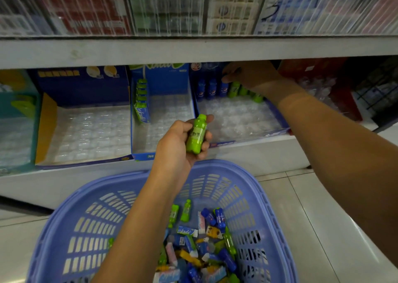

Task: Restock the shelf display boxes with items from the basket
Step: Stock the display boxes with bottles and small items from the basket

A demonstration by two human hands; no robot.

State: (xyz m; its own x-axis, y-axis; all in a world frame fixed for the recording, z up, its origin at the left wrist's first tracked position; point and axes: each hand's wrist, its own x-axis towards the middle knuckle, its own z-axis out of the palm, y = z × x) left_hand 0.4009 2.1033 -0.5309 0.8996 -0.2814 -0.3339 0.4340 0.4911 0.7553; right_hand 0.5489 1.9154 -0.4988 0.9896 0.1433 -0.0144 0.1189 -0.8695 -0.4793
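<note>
The fingers (209, 134) of your left hand (178, 144) are curled round a green bottle (197, 134), upright above the basket's (226, 166) far rim. Beyond the basket, your right hand (252, 76) reaches into a display box (247, 139), over its back-row bottles (233, 88); whether those fingers grip one cannot be told.

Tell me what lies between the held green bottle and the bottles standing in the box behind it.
In the head view, only the clear tray of empty slots lies between the green bottle and the standing bottles.
</note>
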